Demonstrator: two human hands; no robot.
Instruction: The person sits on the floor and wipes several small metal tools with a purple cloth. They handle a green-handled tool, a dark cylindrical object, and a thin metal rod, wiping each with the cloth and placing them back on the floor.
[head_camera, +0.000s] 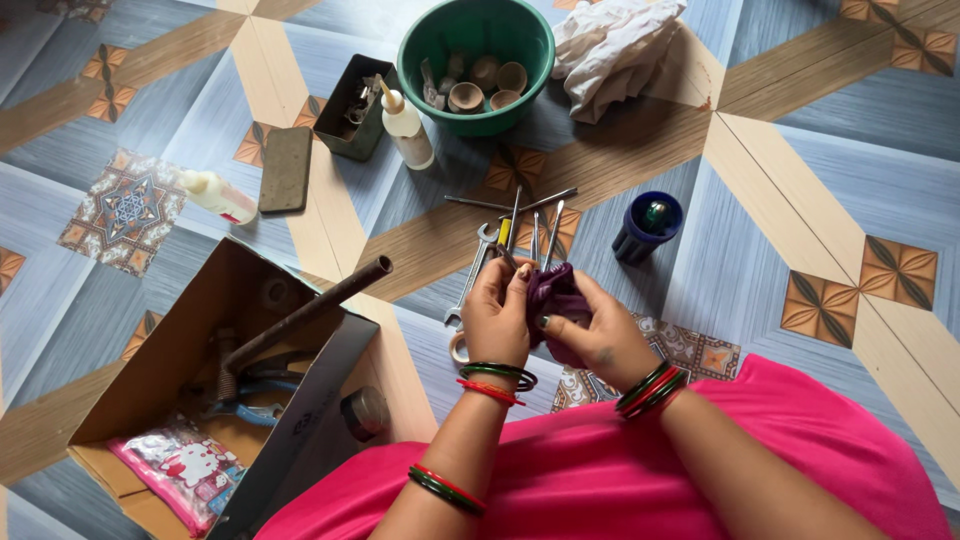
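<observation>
Both my hands are closed around a small dark purple cloth (552, 292) held just above the patterned floor. My left hand (496, 318) grips its left side with fingers curled. My right hand (594, 335) wraps the cloth from the right and below. Whatever the cloth covers is hidden. Red and green bangles circle both wrists. Right beyond my hands lie several metal tools (515, 232): a spanner, thin rods and a yellow-handled driver.
A green bowl (478, 110) of small clay cups, a white cloth (612, 50), two glue bottles (406, 126) (219, 194), a dark tin (352, 108), a flat dark block (286, 168) and a blue cup (647, 226) sit ahead. An open cardboard box (150, 390) with pipe and pliers stands left.
</observation>
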